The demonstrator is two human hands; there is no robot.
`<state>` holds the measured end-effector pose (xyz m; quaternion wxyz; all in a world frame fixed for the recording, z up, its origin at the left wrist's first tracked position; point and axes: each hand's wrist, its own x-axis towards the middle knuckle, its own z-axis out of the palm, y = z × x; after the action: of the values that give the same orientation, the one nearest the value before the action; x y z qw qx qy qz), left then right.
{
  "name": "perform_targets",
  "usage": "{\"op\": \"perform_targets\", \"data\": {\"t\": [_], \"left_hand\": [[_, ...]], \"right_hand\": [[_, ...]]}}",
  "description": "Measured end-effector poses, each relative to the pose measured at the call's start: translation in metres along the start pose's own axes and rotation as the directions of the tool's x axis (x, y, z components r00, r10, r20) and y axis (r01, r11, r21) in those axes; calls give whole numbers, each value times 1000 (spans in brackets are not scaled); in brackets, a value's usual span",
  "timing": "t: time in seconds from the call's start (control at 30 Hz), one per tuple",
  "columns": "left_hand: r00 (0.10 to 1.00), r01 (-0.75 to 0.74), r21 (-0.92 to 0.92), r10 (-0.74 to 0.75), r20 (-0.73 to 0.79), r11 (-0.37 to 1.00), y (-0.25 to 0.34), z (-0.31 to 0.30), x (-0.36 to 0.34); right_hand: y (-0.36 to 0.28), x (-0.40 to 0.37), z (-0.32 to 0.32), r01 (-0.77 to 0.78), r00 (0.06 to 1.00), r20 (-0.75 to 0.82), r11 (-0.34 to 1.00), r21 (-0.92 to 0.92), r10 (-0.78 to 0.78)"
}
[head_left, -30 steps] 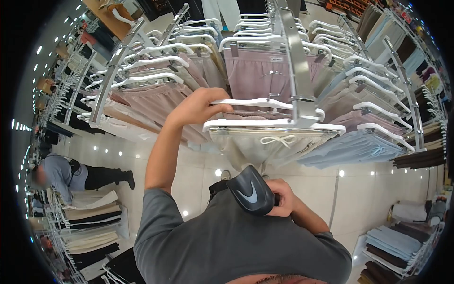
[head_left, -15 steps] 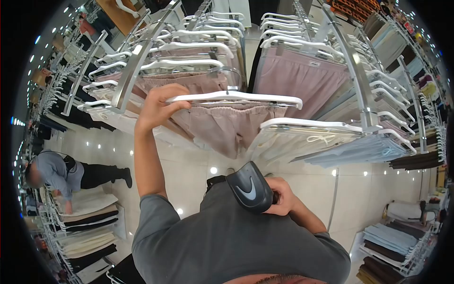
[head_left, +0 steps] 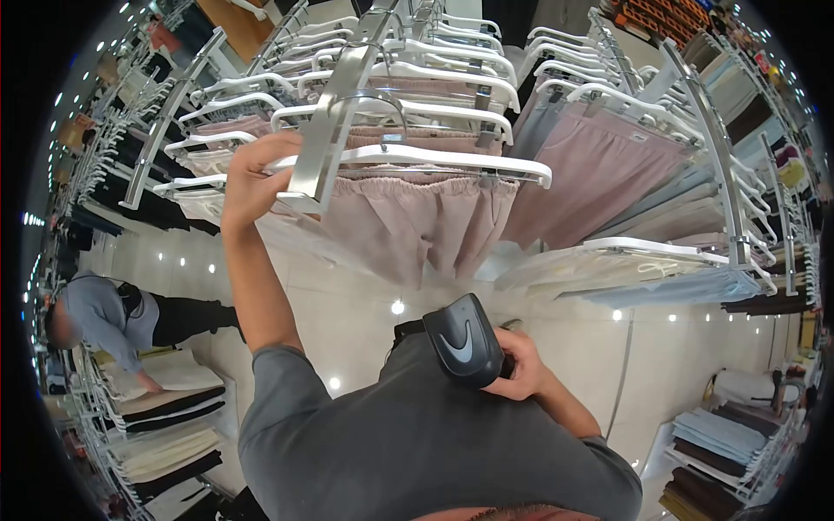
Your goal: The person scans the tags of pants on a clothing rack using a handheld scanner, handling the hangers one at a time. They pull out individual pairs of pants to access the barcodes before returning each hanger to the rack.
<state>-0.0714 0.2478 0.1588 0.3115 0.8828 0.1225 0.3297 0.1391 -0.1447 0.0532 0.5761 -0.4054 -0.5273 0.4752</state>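
Note:
My left hand (head_left: 254, 178) is closed around the left end of a white hanger (head_left: 434, 158). Clipped under that hanger is a pair of pale pink trousers (head_left: 408, 221) with a gathered elastic waist. A metal rail arm (head_left: 334, 117) crosses in front of the hanger beside my fingers, and the hanger's hook reaches up to it. Down by my chest, my right hand (head_left: 521, 365) grips a black handheld barcode scanner (head_left: 465, 340); its handle is mostly hidden by the scanner head and my fingers.
More white hangers with pink trousers (head_left: 599, 169) hang on a rail to the right, with cream trousers (head_left: 599, 265) nearer. Folded clothes (head_left: 717, 438) lie on a low shelf at lower right. At left, a person (head_left: 109, 308) reaches to folded stacks (head_left: 169, 382).
My left hand has brought the hanger with the pink trousers in behind the rail arm's front end. The racks sit further right in view. My right hand still holds the scanner.

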Motion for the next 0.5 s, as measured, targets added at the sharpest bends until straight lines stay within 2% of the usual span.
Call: {"op": "perform_targets", "data": {"t": [0.03, 0.1, 0.17, 0.23, 0.33, 0.4, 0.5], "left_hand": [[998, 49, -61, -47, 36, 997, 0, -6, 0], [998, 52, -95, -49, 36, 994, -13, -9, -4], [999, 42, -119, -39, 30, 992, -23, -13, -4], [999, 43, -46, -42, 24, 998, -24, -11, -7], [999, 36, 23, -37, 37, 999, -28, -12, -8], [999, 23, 58, -26, 41, 998, -29, -11, -12], [999, 48, 142, -44, -30, 989, -25, -9, -20]], "right_hand": [[1, 2, 4, -3, 1000, -5, 1000, -1, 3], [4, 2, 10, -53, 993, -111, 992, -118, 40], [18, -2, 14, -89, 985, -162, 987, -135, 67], [19, 2, 18, -150, 961, -256, 974, -172, 103], [10, 8, 20, -224, 941, -292, 960, -167, 169], [10, 10, 24, -238, 931, -315, 960, -146, 183], [10, 10, 28, -221, 910, -373, 973, -71, 180]]}}
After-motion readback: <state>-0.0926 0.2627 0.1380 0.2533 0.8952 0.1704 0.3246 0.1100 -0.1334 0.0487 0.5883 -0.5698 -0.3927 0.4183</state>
